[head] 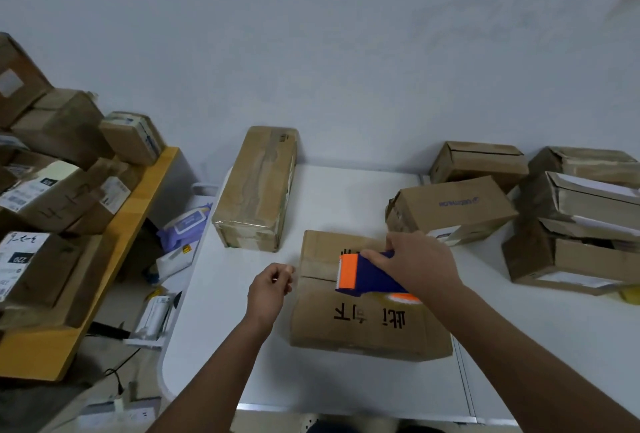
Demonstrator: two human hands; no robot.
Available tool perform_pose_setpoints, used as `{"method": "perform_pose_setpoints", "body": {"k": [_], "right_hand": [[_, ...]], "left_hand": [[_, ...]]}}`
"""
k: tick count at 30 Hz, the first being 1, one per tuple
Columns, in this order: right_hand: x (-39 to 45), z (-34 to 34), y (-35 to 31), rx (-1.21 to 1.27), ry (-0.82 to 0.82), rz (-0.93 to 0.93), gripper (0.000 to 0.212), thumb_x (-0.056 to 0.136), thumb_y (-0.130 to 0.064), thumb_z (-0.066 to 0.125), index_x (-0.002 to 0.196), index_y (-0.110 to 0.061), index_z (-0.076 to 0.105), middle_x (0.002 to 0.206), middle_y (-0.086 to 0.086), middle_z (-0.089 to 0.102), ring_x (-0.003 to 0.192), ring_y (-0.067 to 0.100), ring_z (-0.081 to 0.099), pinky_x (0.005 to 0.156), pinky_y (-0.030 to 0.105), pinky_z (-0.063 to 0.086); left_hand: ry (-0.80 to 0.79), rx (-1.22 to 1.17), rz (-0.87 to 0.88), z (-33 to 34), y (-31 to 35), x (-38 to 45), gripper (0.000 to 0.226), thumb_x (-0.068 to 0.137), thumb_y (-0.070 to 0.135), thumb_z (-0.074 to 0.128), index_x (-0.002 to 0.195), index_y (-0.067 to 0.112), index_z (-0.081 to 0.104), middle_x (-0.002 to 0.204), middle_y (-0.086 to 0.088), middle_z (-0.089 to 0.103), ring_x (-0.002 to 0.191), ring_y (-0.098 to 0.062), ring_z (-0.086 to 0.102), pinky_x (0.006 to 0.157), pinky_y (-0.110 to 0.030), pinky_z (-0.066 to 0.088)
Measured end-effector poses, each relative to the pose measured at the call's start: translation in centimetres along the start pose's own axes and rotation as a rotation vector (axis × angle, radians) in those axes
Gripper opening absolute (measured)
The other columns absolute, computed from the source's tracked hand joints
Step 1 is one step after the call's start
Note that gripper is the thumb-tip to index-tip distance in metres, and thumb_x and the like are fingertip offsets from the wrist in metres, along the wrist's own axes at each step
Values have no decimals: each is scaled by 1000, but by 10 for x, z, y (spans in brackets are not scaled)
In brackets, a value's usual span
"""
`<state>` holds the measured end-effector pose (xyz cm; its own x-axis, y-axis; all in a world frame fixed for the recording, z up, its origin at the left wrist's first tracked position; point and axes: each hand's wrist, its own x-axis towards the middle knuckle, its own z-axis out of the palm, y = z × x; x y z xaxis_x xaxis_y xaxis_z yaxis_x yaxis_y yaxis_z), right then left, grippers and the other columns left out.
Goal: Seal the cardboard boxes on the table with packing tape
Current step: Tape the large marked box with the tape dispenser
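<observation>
White wall backs a white table [242, 346]; a wooden shelf [114, 259] at left carries piled parcels. Opened boxes [571, 221] crowd the table's right side, and a long taped box [256, 190] lies at the back. Nearest sits a flat cardboard box [367, 325] with black characters, its seam unsealed. Over it the right hand [415, 259] grips a blue-and-orange tape dispenser [367, 273]. Beside the box's left edge, the left hand [268, 288] has fingers curled, apparently pinching a tape end, though unclear.

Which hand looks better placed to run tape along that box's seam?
The right hand, probably: it grips the blue and orange tape dispenser right over the box seam, while the left hand sits beside the box edge.
</observation>
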<state>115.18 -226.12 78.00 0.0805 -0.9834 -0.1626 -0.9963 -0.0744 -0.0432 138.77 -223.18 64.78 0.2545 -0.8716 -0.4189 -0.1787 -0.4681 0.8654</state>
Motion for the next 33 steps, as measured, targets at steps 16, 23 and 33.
{"method": "perform_pose_setpoints", "body": {"k": [16,23,33], "right_hand": [[-1,4,2,-27,3,42,60,85,-77,35,85,-21,57,81,-1,63,77,18,62,72,32,54],[2,5,-2,-41,4,44,61,86,-76,37,89,-20,60,79,0,59,77,21,61,74,36,55],[8,-2,-6,-47,-80,13,58,90,-71,39,87,-17,59,69,-2,49,70,18,54,62,30,40]], "left_hand": [[-148,431,-3,-15,10,19,21,99,6,46,108,12,64,113,-8,67,87,-19,68,75,-28,53],[-367,394,101,3,27,-47,53,104,55,18,144,33,44,136,-2,59,111,-14,56,93,-28,44],[-555,1144,610,9,43,-19,112,77,87,24,154,20,-22,158,2,-34,145,-12,-33,121,-42,-16]]}}
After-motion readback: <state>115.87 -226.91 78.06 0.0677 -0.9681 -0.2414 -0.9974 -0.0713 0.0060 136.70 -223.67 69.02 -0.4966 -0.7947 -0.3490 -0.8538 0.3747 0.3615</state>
